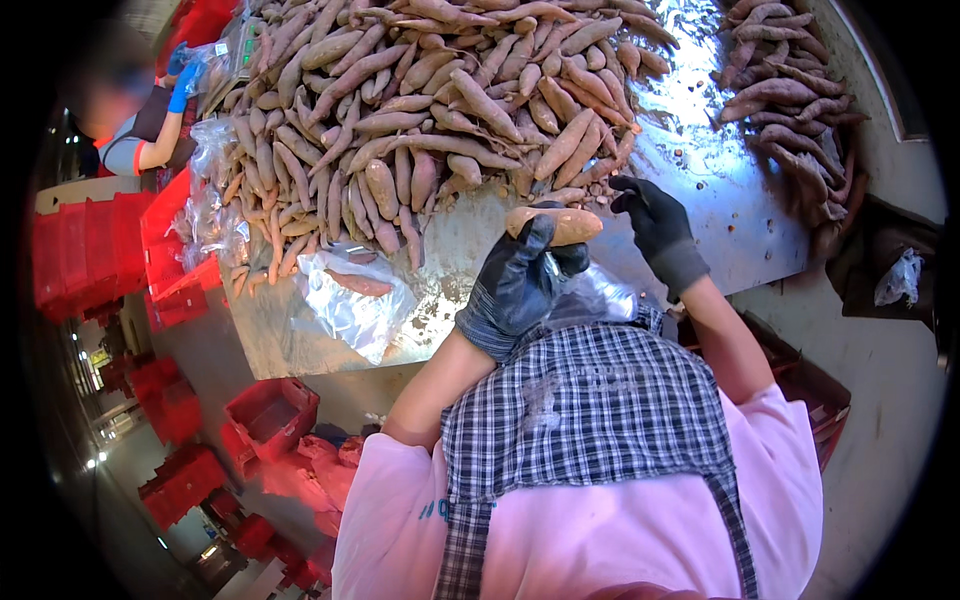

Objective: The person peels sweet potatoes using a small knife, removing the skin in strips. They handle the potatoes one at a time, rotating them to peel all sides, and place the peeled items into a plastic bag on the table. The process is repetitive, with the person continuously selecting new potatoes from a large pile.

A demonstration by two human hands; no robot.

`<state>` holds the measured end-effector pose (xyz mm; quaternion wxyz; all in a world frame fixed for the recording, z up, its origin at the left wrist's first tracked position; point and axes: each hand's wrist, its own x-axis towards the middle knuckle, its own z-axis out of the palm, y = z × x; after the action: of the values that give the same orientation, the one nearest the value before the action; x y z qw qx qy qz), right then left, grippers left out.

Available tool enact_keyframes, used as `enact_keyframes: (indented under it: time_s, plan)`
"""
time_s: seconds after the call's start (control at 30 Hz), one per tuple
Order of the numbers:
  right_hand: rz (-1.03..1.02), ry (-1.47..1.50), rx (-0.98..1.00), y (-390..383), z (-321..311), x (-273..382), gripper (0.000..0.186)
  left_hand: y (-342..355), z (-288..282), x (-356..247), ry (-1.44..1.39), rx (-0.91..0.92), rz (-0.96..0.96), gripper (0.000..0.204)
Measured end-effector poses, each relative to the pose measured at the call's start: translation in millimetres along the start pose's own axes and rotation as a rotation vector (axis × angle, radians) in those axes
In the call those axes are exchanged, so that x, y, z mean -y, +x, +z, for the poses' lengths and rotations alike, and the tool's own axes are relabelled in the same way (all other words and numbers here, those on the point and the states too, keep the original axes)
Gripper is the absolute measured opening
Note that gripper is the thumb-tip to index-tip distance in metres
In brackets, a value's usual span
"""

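My left hand (512,285), in a dark glove with a grey knit cuff, is closed round a light tan sweet potato (577,227). The sweet potato is held sideways above the table's near edge, in front of my plaid apron. To its right hovers my right hand (655,225), also dark-gloved, apart from the sweet potato. Its thumb and forefinger point left with a small gap, and I see nothing between them. Just beyond both hands lies a large heap of sweet potatoes (400,120). A clear plastic bag (385,325) with a sweet potato in it rests left of my left hand.
The metal table (700,225) carries a second, smaller pile of sweet potatoes (790,95) at the right. Plastic bags (210,150) lie along its left side, where a blue-gloved co-worker (150,150) handles one. Red crates (90,255) stand at the left, another red crate (270,415) below the table.
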<state>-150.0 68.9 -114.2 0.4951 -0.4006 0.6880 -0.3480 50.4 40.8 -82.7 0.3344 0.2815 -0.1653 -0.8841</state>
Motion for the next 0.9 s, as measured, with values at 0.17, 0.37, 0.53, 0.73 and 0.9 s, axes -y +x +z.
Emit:
enact_keyframes:
  time_s: [0.17,0.37,0.53,0.73,0.9]
  plan:
    - [-0.476,0.08,0.155,-30.9,17.5,31.8,0.041,6.1,-7.5,0.4,0.505,-0.096,0.088,0.049]
    - [-0.191,0.177,0.21,-52.0,-24.5,55.4,0.039,-35.5,3.3,-51.9,0.307,-0.062,0.023,0.062]
    - [-0.472,-0.284,0.407,-72.9,-7.6,76.0,0.038,-60.6,3.8,-56.3,0.234,-0.083,-0.01,0.061]
    - [-0.397,-0.931,0.514,-39.9,42.1,4.2,0.049,-77.9,-1.0,-58.2,0.228,0.029,-0.029,0.065]
    - [-0.293,-1.013,0.546,-40.5,23.0,-3.4,0.056,-95.5,-10.3,-56.3,0.336,-0.052,-0.082,0.068]
